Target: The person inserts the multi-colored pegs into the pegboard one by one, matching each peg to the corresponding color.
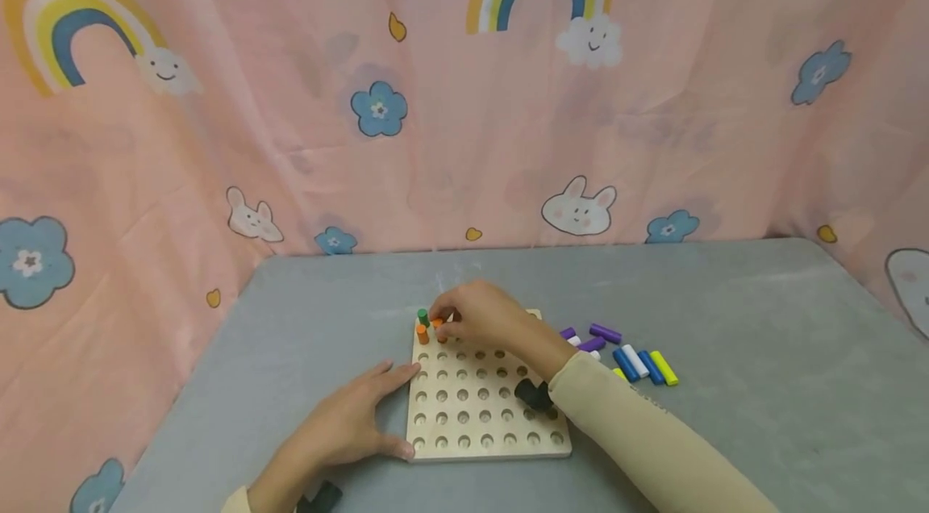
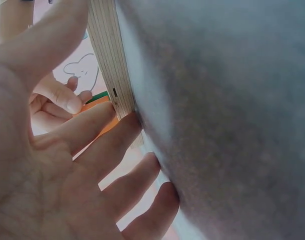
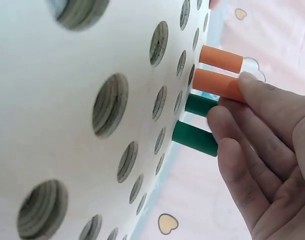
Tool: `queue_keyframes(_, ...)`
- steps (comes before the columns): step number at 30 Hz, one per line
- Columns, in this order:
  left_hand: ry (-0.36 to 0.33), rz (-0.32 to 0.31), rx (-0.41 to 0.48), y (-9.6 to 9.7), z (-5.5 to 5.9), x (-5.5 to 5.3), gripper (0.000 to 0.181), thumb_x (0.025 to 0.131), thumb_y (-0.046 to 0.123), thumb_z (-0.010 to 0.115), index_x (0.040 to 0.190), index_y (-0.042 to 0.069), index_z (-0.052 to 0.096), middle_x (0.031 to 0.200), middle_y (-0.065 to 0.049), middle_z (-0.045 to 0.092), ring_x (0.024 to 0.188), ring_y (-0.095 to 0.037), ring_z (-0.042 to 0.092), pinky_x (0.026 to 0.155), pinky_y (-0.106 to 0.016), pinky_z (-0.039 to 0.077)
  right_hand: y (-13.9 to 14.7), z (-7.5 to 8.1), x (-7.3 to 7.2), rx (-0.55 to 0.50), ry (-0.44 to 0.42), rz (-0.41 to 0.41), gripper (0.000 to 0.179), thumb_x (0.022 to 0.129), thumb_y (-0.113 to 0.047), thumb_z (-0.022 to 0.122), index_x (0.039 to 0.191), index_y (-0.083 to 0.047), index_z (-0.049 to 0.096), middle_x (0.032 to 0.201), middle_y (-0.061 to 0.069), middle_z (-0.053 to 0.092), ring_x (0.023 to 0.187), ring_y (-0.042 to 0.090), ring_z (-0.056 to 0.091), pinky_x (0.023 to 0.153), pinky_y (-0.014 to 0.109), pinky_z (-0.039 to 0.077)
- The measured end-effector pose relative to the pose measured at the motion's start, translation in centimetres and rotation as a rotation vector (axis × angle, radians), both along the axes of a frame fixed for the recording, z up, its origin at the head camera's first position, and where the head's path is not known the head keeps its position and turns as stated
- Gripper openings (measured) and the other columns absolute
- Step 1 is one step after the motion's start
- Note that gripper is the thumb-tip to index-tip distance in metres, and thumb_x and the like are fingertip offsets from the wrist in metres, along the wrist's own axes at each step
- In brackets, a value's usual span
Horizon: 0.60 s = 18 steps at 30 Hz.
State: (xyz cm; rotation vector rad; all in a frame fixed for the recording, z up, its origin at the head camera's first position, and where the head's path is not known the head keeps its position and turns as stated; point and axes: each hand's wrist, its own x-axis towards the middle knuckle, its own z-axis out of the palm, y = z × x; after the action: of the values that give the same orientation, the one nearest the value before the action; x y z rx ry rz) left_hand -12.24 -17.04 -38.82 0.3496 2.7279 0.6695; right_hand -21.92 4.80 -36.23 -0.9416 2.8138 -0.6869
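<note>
A pale wooden pegboard [image 1: 464, 448] with rows of round holes lies on the table. At its far left corner my right hand [image 1: 482, 319] pinches an orange peg [image 3: 217, 84] that stands in a hole. Beside it are another orange peg [image 1: 422, 334] and two green pegs, one green peg [image 3: 195, 138] close to my fingertips. My left hand [image 1: 352, 420] is spread along the board's left side, its thumb by the near corner and its fingertips touching the layered wooden edge [image 2: 112, 60]. The right forearm covers part of the board's right half.
Right of the board lie loose pegs: a purple peg [image 1: 606, 333], a white peg [image 1: 635, 361], a yellow peg [image 1: 664, 368] and several others, some behind the right sleeve. A pink patterned curtain [image 1: 450, 166] hangs behind the grey table [image 1: 762, 384].
</note>
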Motion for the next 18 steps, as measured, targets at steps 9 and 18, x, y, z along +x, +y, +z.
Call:
queue_keyframes(9,0.02,-0.021,0.019,-0.11,-0.18,0.02,0.104,0.053,0.051,0.091,0.147,0.032,0.049,0.155,-0.017,0.043,0.143,-0.042,0.04,0.108,-0.067,0.037,-0.14,-0.23,0.09,0.0,-0.004,0.0,0.021,0.091,-0.024,0.073,0.111,-0.018,0.076,0.104,-0.002,0.077,0.09,0.012,0.071,0.078,0.029,0.057)
queue_keyframes(18,0.002,-0.016,0.022,-0.05,-0.23,-0.07,0.105,0.053,0.052,0.091,0.147,0.031,0.048,0.156,-0.018,0.041,0.143,-0.043,0.039,0.109,-0.067,0.036,-0.06,-0.63,0.46,-0.007,-0.018,-0.013,0.022,0.09,-0.023,0.074,0.112,-0.016,0.076,0.105,-0.001,0.077,0.093,0.013,0.071,0.079,0.03,0.058)
